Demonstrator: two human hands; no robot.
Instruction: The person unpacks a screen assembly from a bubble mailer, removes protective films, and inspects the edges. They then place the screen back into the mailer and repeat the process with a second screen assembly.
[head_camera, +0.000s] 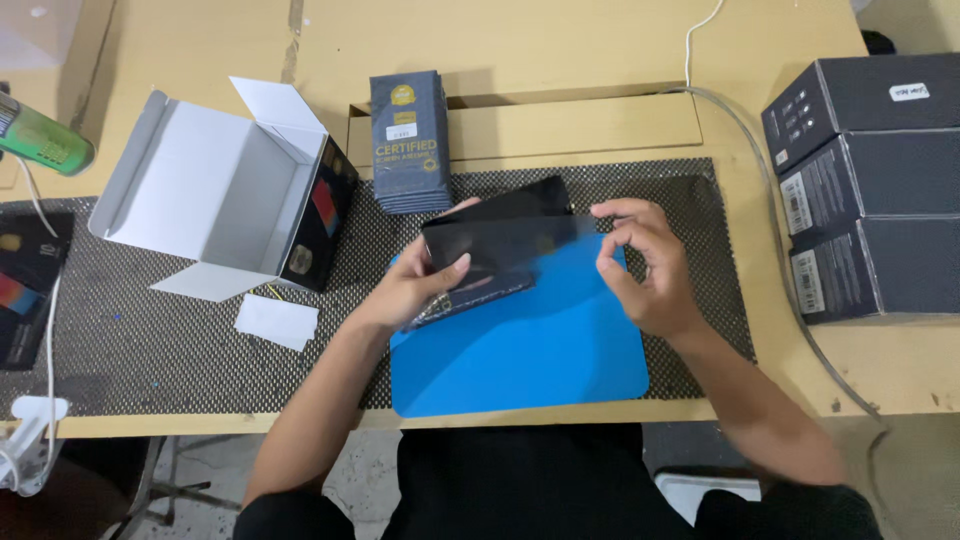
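A: Where does the work sit?

B: On the worktop, over a blue mat on a black mesh liner. A dark glossy sheet hangs above the mat's upper left part.

A: Which hand has it?

B: The left hand is clamped on its left end, thumb on top. The right hand is at its right end, fingers pinched together at the edge; actual contact cannot be told.

A: Its long axis?

B: It runs left to right between the 2 hands, the glossy face tipped toward the camera. A second dark piece lies just beneath.
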